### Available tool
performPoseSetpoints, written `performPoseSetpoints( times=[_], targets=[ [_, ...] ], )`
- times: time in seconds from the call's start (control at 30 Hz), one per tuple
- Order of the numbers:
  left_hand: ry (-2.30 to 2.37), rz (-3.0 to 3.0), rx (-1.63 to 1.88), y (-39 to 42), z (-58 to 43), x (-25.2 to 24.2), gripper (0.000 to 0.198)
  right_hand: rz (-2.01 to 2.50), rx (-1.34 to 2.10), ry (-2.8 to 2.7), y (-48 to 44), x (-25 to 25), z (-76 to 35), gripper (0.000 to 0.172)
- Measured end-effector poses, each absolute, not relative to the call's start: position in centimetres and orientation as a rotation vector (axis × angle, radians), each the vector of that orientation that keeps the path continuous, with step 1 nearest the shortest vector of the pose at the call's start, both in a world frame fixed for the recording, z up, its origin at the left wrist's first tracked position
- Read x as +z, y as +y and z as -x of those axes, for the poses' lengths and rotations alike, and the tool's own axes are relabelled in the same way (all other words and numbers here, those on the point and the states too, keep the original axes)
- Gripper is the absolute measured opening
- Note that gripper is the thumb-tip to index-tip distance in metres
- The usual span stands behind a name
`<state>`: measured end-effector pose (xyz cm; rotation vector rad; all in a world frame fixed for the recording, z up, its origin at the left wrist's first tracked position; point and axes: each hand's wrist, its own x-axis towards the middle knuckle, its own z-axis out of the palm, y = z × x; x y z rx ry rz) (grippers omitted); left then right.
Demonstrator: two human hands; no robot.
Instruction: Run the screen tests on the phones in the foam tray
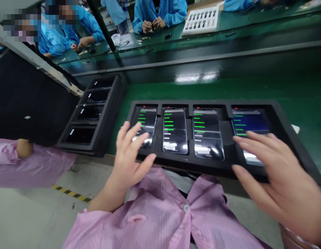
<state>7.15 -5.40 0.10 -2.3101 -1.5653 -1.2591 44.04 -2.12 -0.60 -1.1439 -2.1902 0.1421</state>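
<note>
A black foam tray [212, 103] lies in front of me on the green bench. Several smartphones with lit screens and green text lines rest in its slots. Over the leftmost smartphone [148, 119] hovers my left hand [130, 155], fingers spread, partly covering the screen. My right hand [274, 173] is over the rightmost smartphone [250, 121], whose screen looks bluish; its fingers are stretched and apart, and whether a fingertip touches the glass I cannot tell. Between my hands lie two more phones, a left one [175, 131] and a right one [208, 135], both uncovered.
To the left stands a stack of black foam trays [98, 147] with dark-screened phones in the top one. Beyond the bench runs a green conveyor [160, 55]. Co-workers in blue sleeves [173, 12] sit across it, near a white tray [185, 33] of small parts. A pink sleeve [33, 166] is at far left.
</note>
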Motion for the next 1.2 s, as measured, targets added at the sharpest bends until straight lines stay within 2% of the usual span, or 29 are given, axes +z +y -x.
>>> performPoseSetpoints(
  times=[0.2,0.47,0.8,0.87,0.97,1.03,1.1,1.2],
  targets=[
    [-1.617,2.369,-0.965,-2.3,-10.5,-2.2,0.042,1.005,0.007,-2.304,-0.5,-2.4,-40.4,0.045],
    [-1.743,2.370,-0.674,-2.7,-11.1,-1.9,0.048,1.034,-0.085,-2.364,-0.7,-2.6,-40.0,0.037],
    [-1.764,2.457,-0.643,-4.4,-10.7,-0.6,0.042,1.080,-0.041,-2.331,-2.2,-1.7,-40.9,0.029],
    [-1.792,2.536,-0.519,-4.7,-10.6,-0.1,0.050,1.178,-0.041,-2.371,-2.4,-1.6,-41.6,0.036],
    [-1.867,2.574,-0.297,-3.0,-10.5,0.2,0.065,1.323,-0.126,-2.449,-0.9,-1.6,-42.2,0.060],
    [-1.967,2.489,-0.271,-1.0,-10.3,0.6,0.071,1.417,-0.178,-2.422,0.8,-0.9,-42.0,0.072],
    [-1.993,2.368,-0.415,0.5,-10.0,1.5,0.076,1.475,-0.208,-2.318,1.9,0.4,-41.6,0.072],
    [-1.819,2.309,-0.733,0.4,-9.4,3.2,0.078,1.410,-0.164,-2.244,1.8,1.9,-40.7,0.064]
  ],
)
